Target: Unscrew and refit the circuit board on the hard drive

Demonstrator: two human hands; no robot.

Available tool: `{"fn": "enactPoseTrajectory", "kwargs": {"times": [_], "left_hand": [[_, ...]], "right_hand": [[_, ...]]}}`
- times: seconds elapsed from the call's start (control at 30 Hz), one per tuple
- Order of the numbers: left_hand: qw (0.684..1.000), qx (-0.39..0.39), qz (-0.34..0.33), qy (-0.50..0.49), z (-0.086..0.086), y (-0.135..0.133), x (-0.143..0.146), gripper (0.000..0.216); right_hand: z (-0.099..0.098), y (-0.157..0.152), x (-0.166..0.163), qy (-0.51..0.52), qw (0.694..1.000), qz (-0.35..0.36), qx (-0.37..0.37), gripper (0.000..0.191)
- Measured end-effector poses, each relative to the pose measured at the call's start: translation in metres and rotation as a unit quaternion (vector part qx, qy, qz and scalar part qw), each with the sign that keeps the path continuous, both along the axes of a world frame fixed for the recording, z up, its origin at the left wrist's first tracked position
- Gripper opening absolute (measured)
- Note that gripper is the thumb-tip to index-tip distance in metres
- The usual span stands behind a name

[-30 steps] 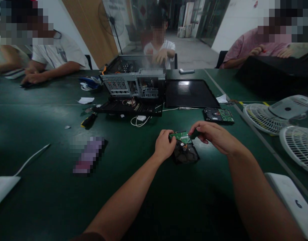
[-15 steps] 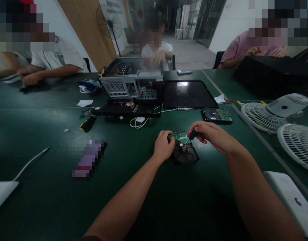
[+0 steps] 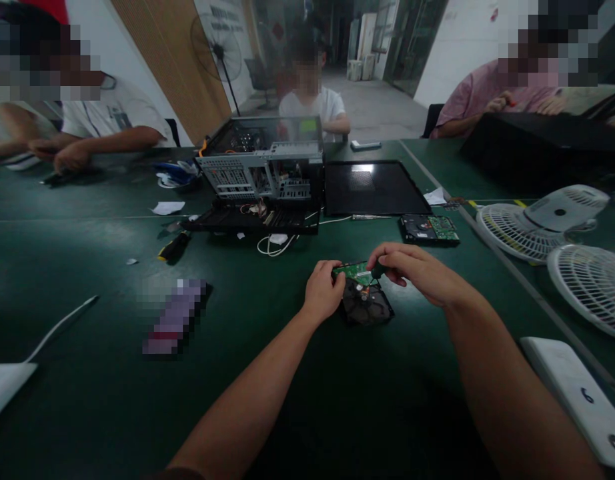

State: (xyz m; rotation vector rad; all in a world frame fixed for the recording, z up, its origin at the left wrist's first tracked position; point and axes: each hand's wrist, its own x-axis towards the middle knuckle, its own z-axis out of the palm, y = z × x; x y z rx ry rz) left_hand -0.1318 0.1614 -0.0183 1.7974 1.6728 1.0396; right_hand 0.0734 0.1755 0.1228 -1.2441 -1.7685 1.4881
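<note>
Steadying left hand (image 3: 325, 290): partly curled, thumb and fingers closed on the left edge of the hard drive (image 3: 367, 310), holding it against the tabletop (image 3: 267, 320); its grip looks unchanged over the past second.
Right hand (image 3: 412, 265): fingers bent in a close pinch around a dark-handled tool (image 3: 378, 269), probably a screwdriver.
Hard drive: lying on the tabletop between both hands, green circuit board (image 3: 351, 271) toward the far end, dark face with a rounded outline at the near end.
Dark-handled tool: shifted slightly leftward over the board's right part; whether its tip touches anything is too small to tell.
Meaning for the work: the small shift reads as fine positioning at one spot, with board and drive seemingly still together.
Person across (image 3: 332, 103): the hand that was raised behind the computer case (image 3: 232, 180) has drawn back, which hardly bears on the drive.
Second hard drive (image 3: 427, 230): resting beyond the right hand, untouched, in the same place.
</note>
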Motion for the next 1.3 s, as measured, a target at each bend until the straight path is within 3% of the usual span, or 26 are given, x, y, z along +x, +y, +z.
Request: {"fn": "enactPoseTrajectory", "kwargs": {"times": [0.3, 0.53, 0.77, 1.13, 1.3], "left_hand": [[1.000, -0.008, 0.001, 0.007, 0.001, -0.002, -0.001, 0.030], [1.000, -0.011, 0.004, 0.002, 0.000, 0.001, 0.001, 0.029], [1.000, -0.015, 0.015, 0.006, 0.000, 0.001, 0.003, 0.028], [0.999, -0.014, 0.026, 0.012, -0.002, 0.003, 0.007, 0.025], [0.999, -0.016, 0.031, 0.015, -0.001, 0.003, 0.007, 0.024]], "right_hand": [[0.000, -0.001, -0.004, 0.005, 1.000, 0.020, 0.007, 0.018], [-0.001, -0.006, 0.000, 0.046, 0.997, -0.068, -0.011, 0.014], [0.000, -0.006, 0.003, 0.044, 0.994, -0.100, -0.011, 0.013], [0.004, -0.003, 0.009, 0.046, 0.994, -0.096, -0.029, 0.011], [0.006, -0.006, -0.002, 0.045, 0.998, -0.045, -0.030, 0.012]]}}
